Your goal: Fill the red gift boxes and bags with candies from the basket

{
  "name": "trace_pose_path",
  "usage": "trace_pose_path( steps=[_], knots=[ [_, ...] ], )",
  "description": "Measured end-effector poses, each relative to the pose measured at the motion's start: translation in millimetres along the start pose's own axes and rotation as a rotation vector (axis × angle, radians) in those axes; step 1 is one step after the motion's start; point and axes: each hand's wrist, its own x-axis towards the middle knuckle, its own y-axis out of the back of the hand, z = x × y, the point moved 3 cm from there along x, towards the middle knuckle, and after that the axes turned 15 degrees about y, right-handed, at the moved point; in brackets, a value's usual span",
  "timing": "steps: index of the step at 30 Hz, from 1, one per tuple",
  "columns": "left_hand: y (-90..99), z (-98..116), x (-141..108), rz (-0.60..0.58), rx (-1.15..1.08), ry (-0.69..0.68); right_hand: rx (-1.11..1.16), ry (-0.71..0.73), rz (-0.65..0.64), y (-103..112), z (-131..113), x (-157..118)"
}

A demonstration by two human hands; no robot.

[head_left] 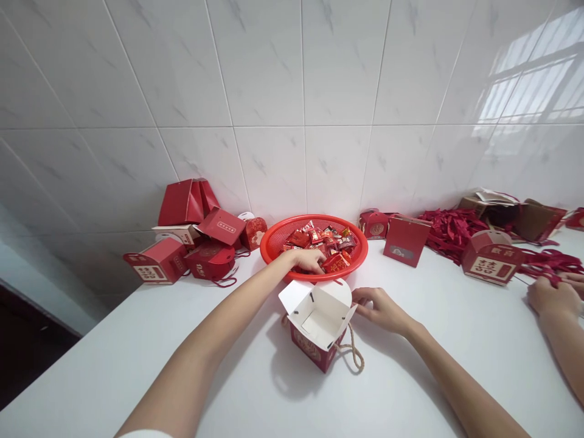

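My left hand (310, 260) reaches into a red plastic basket (269, 239) of wrapped candies (336, 261). Its fingers are bent down among the wrappers, and the fingertips are hidden. In front of the basket stands an open red gift box (311, 350), its white inside facing up and its flaps spread. The inside of the box (319, 321) shows no candy. At the box's right side, my right hand (375, 309) has its fingers closed at the edge of a flap, partly hidden behind it. A twisted cord handle (356, 356) hangs from the box onto the white table (255, 395).
Several red gift boxes (159, 261) are piled at the left. A red box (406, 240), a heap of dark red ribbons (451, 231) and more boxes (493, 258) stand along the tiled wall (337, 164). Another person's hands (554, 297) handle ribbon at the far right.
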Motion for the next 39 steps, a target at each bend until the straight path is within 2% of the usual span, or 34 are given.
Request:
trace_pose_path(
  steps=[7, 12, 19, 25, 30, 33, 36, 39],
  knots=[
    [1.3, 0.1, 0.7, 0.011, -0.092, -0.097, -0.023, 0.006, -0.018, -0.3, 0.3, -0.3],
    [0.4, -3.8, 5.7, -0.028, -0.117, -0.096, -0.017, 0.006, -0.022, -0.7, 0.1, -0.2],
    [1.6, 0.1, 3.9, 0.03, -0.225, -0.238, -0.034, 0.0, -0.019, 0.0, -1.4, 0.2],
    [5.7, 3.4, 0.2, 0.037, -0.478, -0.308, -0.05, 0.002, -0.019, 0.0, -0.8, 0.0],
    [12.8, 3.4, -0.4, 0.215, -0.557, -0.384, -0.064, 0.01, -0.02, 0.5, -3.2, -0.9],
    [14.7, 0.9, 0.7, 0.28, -0.581, -0.386, -0.074, 0.01, -0.015, 1.1, -2.6, -1.4],
    [16.6, -2.0, 3.1, 0.346, -0.549, -0.392, -0.083, 0.022, -0.007, 1.9, -2.0, -1.2],
    [20.1, -6.6, 7.4, 0.461, -0.5, -0.383, -0.098, 0.03, -0.002, 2.5, -3.0, -0.3]
  ],
)
